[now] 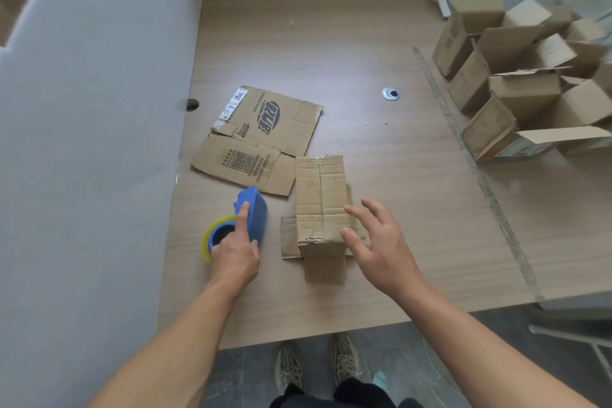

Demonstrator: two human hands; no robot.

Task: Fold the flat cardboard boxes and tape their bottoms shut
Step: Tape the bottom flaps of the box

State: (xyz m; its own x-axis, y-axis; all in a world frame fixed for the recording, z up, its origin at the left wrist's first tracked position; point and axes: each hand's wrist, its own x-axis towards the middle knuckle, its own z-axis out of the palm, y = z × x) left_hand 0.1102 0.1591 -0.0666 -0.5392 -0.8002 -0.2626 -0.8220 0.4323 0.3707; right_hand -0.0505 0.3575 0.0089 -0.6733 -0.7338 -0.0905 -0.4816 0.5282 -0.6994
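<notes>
A folded cardboard box (320,205) stands bottom-up near the table's front edge, its two bottom flaps meeting along a centre seam. My left hand (235,255) grips a blue tape dispenser (255,216) with a yellowish tape roll (212,237), just left of the box, index finger stretched along its side. My right hand (377,242) hovers with spread fingers at the box's right side, fingertips close to its edge. A flat printed cardboard box (261,137) lies on the table behind the dispenser.
Several folded open boxes (516,83) are piled at the right on the adjoining table. The wooden table (397,175) has a metal cable grommet (390,93) at mid-depth. A grey partition (92,142) borders the left side. My shoes show below the front edge.
</notes>
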